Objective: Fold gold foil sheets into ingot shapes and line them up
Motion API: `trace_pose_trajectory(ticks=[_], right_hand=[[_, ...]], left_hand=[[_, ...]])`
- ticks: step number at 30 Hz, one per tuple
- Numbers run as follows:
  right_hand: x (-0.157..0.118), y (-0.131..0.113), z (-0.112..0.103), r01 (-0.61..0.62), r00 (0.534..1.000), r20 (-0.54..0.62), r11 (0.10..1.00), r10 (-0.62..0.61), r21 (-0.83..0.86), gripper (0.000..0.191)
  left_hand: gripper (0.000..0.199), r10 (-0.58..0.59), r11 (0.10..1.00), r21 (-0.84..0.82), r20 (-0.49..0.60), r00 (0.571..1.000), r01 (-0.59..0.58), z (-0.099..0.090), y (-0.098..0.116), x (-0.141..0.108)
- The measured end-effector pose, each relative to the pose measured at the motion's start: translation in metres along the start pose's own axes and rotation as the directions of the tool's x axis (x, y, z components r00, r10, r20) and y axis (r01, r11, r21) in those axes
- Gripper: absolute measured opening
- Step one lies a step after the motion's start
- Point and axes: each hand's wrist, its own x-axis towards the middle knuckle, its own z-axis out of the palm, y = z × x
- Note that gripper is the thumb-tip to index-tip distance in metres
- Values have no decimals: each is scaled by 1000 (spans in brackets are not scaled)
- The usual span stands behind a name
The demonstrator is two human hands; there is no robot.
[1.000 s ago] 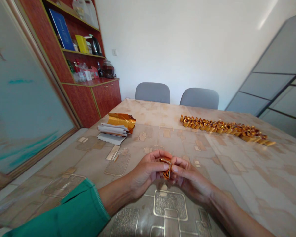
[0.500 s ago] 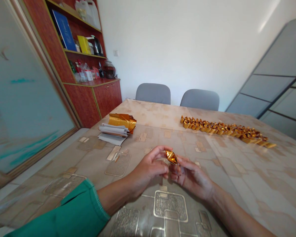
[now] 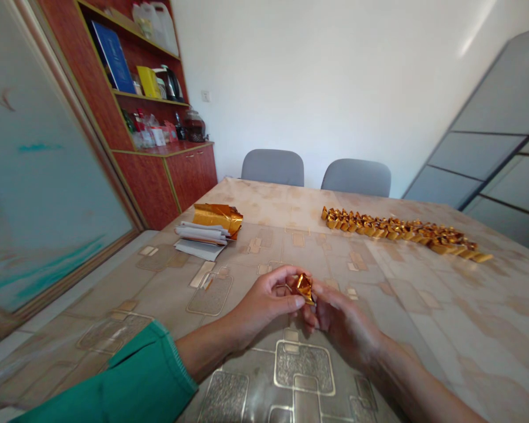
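A small folded piece of shiny gold paper (image 3: 305,286) is held up between both hands, above the patterned tablecloth. My left hand (image 3: 271,299) grips its left side, thumb below and fingers behind and above it. From the right, my right hand (image 3: 341,311) pinches it with the fingers; some of those fingertips are hidden behind the paper. At the back right of the table lie long rows of folded gold pieces (image 3: 397,229). A stack of gold sheets (image 3: 218,216) rests on white and grey papers (image 3: 201,239) at the back left.
The table (image 3: 277,202) has a plastic-covered cloth. Two grey chairs (image 3: 272,167) stand behind its far edge. On the left are a red-brown cabinet (image 3: 194,176) with bottles and boxes on its shelves, and a glass door (image 3: 48,164).
The gold piece has turned more upright and sits slightly lower. My left thumb has moved onto its lower edge, and my right hand has shifted around it.
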Motion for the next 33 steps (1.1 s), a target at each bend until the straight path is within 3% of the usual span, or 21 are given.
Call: trace_pose_trajectory(ticks=[5, 18, 22, 24, 27, 30, 33], right_hand=[[1, 3, 1, -20, 996, -82, 998, 15, -65, 25], [1, 3, 2, -45, 993, -117, 987, 27, -155, 25], [3, 4, -4, -38, 997, -74, 987, 27, -154, 38], [2, 2, -4, 18, 997, -74, 983, -32, -182, 45], [-2, -6, 1, 124, 975, -136, 940, -175, -317, 40], [-7, -12, 8, 213, 930, -148, 821, -337, -529, 36], [-9, -11, 9, 247, 898, -109, 695, -425, -676, 29]], left_hand=[[29, 25, 999, -37, 15, 1000, -25, 3, -5, 1], [31, 40, 997, 62, 9, 999, -40, 2, -12, 1], [32, 74, 981, 187, -145, 987, -46, -3, -3, 0], [37, 81, 975, 222, -260, 962, -22, -5, 0, 0], [44, 65, 980, 201, -354, 933, 8, -7, 0, 2], [45, 59, 986, 168, -391, 918, 8, -7, -5, 4], [47, 63, 990, 140, -406, 912, -6, -6, -8, 5]])
